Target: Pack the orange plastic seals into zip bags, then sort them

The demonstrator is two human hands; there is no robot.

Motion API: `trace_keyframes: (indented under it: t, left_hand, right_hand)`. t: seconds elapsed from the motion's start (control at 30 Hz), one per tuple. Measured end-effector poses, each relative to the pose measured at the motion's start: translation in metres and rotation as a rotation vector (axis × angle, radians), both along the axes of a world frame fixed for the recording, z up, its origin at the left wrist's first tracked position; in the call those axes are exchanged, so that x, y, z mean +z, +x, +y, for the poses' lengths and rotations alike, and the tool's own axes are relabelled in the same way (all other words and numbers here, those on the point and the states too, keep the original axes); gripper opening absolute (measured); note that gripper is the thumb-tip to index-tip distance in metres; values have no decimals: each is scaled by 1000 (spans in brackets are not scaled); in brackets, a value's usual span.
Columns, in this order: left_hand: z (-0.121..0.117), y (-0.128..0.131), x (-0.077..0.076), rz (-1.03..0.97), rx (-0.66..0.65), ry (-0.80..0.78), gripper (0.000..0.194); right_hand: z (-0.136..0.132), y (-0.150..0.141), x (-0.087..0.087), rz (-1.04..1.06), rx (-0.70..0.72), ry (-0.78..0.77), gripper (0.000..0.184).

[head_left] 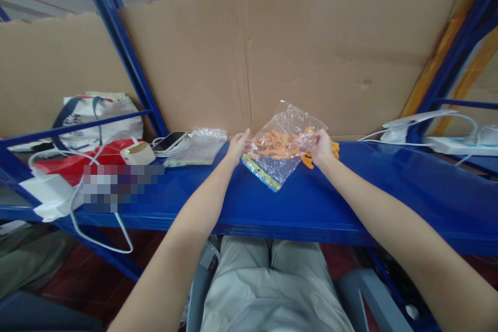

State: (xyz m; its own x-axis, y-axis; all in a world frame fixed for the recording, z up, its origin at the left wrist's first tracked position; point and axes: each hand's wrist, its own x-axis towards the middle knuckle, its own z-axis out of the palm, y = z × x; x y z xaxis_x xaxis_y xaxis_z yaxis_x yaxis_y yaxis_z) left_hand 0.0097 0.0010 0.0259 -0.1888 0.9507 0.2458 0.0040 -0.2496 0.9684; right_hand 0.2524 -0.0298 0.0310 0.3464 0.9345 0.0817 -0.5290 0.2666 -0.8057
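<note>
Clamping clear bag (294,115) of orange pieces (277,143) with right hand (322,149); touching it with left hand (237,147), can't tell partly hidden grip.

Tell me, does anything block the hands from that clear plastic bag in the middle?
Nothing visible does: the left hand and right hand touch the clear plastic bag at opposite sides. A flat plastic bag lies off to the left, out of the way.

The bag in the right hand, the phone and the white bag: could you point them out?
Held bag (281,169): head view, on its clear plastic.
Phone (170,141): head view, on its dark screen.
White bag (119,107): head view, on its upper side.
</note>
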Motion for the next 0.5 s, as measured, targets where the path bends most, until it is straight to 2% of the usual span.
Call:
trace_keyframes:
  t: [0.1,0.2,0.3,0.5]
  left_hand:
    - [-15,11,1,102,-313,-139,34]
    - [-26,18,2,293,-455,-164,31]
    - [-28,19,3,390,-417,-103,37]
    - [-24,21,5,401,-178,8,44]
  right_hand:
    - [-1,-3,0,-38,-28,-27,29]
    - [-3,-6,0,-81,-80,-62,24]
    - [-4,-8,-1,-158,-156,-91,19]
    - [-1,-12,-4,-353,-376,-105,34]
